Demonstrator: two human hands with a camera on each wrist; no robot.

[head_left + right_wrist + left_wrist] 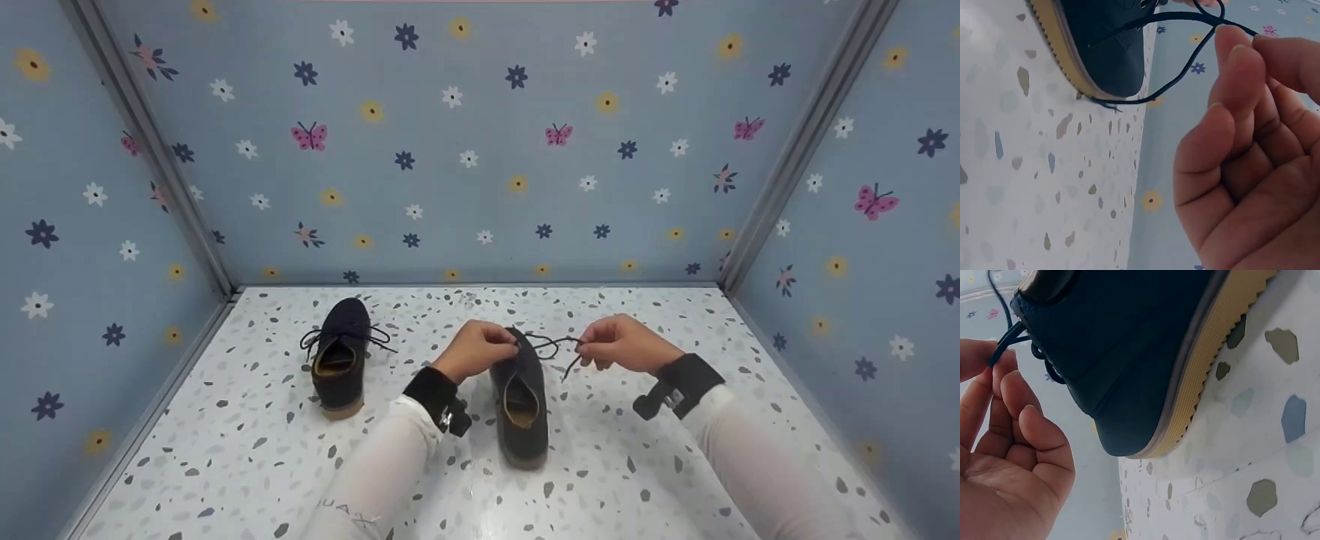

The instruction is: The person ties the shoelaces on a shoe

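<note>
In the head view a dark lace-up shoe (528, 375) stands upright on the speckled surface, toe pointing away. At its left side my left hand (478, 351) pinches a shoelace (1006, 346) between thumb and forefinger, close to the lacing, as the left wrist view shows. My right hand (624, 343), off to the shoe's right, holds the other lace (1179, 17) between thumb and fingertips. That lace runs from the shoe to the hand, and a loose length of it hangs down. The lacing itself is partly hidden behind my left hand.
A second dark shoe (341, 360) with its lace tied in a bow stands further left. Flower-patterned panels (480, 150) rise at the back and both sides of the white speckled surface (247, 450).
</note>
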